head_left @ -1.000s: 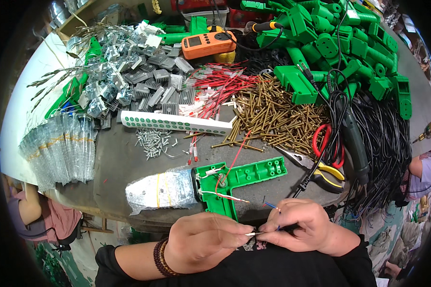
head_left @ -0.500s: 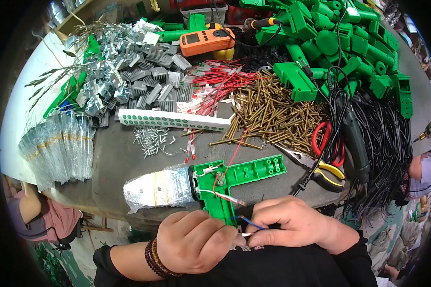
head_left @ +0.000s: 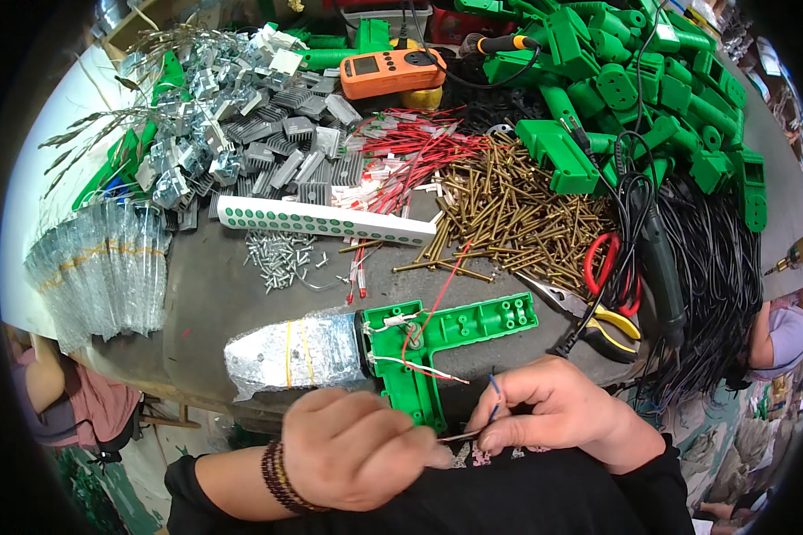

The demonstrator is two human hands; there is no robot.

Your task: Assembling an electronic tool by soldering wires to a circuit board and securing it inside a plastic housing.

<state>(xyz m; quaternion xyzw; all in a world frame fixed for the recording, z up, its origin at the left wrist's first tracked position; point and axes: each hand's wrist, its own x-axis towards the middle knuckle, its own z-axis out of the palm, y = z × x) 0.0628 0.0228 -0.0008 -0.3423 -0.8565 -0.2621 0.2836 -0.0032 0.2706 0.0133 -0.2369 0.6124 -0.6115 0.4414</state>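
Note:
My right hand (head_left: 549, 412) pinches a thin wire between thumb and forefinger, and a blue wire end (head_left: 496, 389) sticks up past the fingertips. The thin wire (head_left: 462, 437) runs leftward to my left hand (head_left: 352, 450), whose fingers are curled closed at its other end and slightly blurred. Just beyond both hands lies an open green plastic housing half (head_left: 477, 323) with a long handle part. White and red wires (head_left: 428, 367) come out of it, their stripped ends pointing right. A plastic-wrapped metal plate (head_left: 272, 355) with yellow bands joins its left side.
Pliers (head_left: 611, 328), a dark soldering iron (head_left: 658, 267) and black cords (head_left: 709, 267) lie right. Brass screws (head_left: 526, 205), small silver screws (head_left: 281, 259), a white strip (head_left: 326, 221), finned metal heat sinks (head_left: 290, 134), an orange meter (head_left: 393, 73) and green housings (head_left: 616, 85) fill the back.
The blue wire now points upward at my right fingertips instead of lying toward the left. My left hand has shifted slightly left and down. The housing's white wire now points further right.

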